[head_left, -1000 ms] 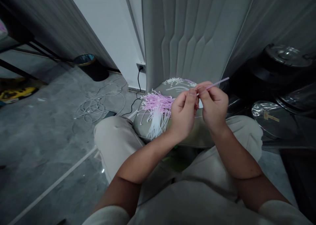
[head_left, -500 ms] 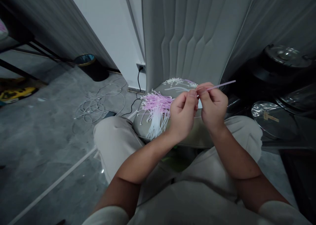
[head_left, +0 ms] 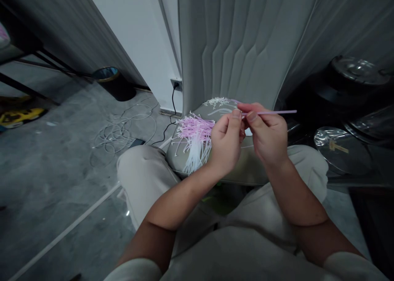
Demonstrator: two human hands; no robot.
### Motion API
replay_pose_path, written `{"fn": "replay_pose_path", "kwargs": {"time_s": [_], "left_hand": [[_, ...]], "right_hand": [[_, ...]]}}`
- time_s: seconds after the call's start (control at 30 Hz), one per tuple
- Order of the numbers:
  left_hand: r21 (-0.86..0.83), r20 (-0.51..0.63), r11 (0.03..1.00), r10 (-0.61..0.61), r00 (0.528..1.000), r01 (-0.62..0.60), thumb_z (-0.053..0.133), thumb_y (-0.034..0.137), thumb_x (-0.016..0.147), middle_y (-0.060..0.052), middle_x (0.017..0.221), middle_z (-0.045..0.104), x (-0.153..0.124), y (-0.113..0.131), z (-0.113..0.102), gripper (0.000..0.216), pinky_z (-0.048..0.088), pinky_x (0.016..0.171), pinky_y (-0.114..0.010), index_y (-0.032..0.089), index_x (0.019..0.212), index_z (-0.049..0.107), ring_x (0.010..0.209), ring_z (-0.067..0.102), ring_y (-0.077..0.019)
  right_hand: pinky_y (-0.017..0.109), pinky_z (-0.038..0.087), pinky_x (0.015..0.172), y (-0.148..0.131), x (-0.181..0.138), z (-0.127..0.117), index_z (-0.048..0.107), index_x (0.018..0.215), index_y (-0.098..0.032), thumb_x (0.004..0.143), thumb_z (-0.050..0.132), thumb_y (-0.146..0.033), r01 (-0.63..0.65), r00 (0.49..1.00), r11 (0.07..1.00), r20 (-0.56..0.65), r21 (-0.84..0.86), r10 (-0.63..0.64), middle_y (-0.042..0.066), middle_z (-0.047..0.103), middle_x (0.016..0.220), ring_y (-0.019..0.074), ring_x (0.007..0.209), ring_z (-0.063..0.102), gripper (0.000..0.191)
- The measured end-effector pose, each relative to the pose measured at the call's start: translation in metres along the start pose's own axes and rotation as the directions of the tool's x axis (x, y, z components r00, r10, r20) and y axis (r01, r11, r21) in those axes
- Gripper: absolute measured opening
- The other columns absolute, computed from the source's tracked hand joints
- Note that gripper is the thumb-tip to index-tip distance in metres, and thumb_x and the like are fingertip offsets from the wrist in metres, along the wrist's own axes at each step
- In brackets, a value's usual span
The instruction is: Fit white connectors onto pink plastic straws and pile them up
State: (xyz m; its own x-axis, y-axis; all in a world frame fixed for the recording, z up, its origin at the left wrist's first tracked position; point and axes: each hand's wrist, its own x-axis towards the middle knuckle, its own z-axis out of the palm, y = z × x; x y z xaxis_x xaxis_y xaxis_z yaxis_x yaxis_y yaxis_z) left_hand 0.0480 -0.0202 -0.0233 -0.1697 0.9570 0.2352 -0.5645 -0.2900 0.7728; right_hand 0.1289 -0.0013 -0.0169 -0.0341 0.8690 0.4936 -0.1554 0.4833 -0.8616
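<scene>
Over the chair seat, my right hand [head_left: 269, 133] pinches a thin lilac stick [head_left: 286, 111] between thumb and fingers. Its free end points out to the right, nearly level. My left hand [head_left: 226, 139] is closed in a pinch at the stick's inner end; what lies between those fingertips is too small to make out. Left of my left hand lies a pile of pink strips [head_left: 197, 127] with small white ends. White strips [head_left: 195, 153] fan out below it. Small white pieces [head_left: 217, 102] are heaped behind my hands, with a few pale loose strips [head_left: 220, 111] near them.
The grey chair [head_left: 234, 34] stands in front of me, its seat between my knees. On the floor at left are a coiled cable [head_left: 113, 133] and a black bin [head_left: 115, 84]. A plugged-in black cord [head_left: 173, 100] runs down the wall. Dark glossy items [head_left: 341, 145] stand at right.
The lilac stick has tipped from slanting upward to nearly level, its outer end lower. My right hand has shifted slightly right. My left hand stays about where it was.
</scene>
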Motion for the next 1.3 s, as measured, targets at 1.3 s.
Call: {"fn": "replay_pose_path", "kwargs": {"time_s": [1.3], "left_hand": [[0.093, 0.018, 0.994, 0.055, 0.998, -0.057, 0.057, 0.049, 0.088, 0.005, 0.056, 0.039, 0.006, 0.002, -0.003, 0.043, 0.03, 0.047, -0.022, 0.019, 0.061, 0.042, 0.048, 0.035, -0.0062]], "right_hand": [[0.023, 0.032, 0.045, 0.005, 0.001, -0.01, 0.049, 0.056, -0.02, 0.089, 0.057, -0.049, 0.041, 0.98, 0.979, -0.184, -0.202, -0.079, -0.005, 0.043, 0.051, 0.0064, 0.045, 0.04, 0.045]]}}
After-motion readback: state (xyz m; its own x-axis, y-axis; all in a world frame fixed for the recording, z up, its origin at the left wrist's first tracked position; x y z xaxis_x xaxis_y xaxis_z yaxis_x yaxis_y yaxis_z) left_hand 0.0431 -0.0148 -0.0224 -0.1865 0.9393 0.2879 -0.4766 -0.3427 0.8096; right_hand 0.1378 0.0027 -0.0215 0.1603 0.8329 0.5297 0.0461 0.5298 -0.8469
